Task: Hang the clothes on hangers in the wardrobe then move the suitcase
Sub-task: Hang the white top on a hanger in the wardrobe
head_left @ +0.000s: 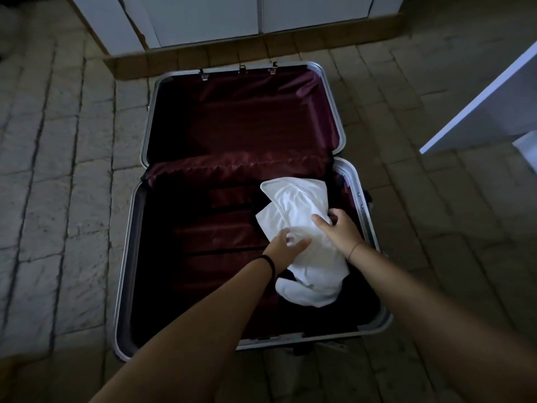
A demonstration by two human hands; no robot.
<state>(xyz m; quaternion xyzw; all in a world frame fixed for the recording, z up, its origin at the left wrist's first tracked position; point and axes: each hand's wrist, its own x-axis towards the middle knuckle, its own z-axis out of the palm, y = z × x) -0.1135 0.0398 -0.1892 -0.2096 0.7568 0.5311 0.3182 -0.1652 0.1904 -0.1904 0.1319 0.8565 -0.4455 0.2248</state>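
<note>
On the floor, suitcase point(136, 257) lies open; my left hand point(286, 247) and right hand point(338, 229), slightly apart, gather the white garment point(296, 205), probably for hanging.

Dim room, grey stone-tile floor point(58, 170). White cabinet doors point(203, 18) above a brown plinth point(203, 58); white shelf edge point(494, 97) at right.

Suitcase point(350, 173) has a shiny metal rim and glossy maroon fabric lining; the garment point(299, 205) is soft white cloth.

stone floor point(58, 170), open suitcase point(353, 181) on it
</note>
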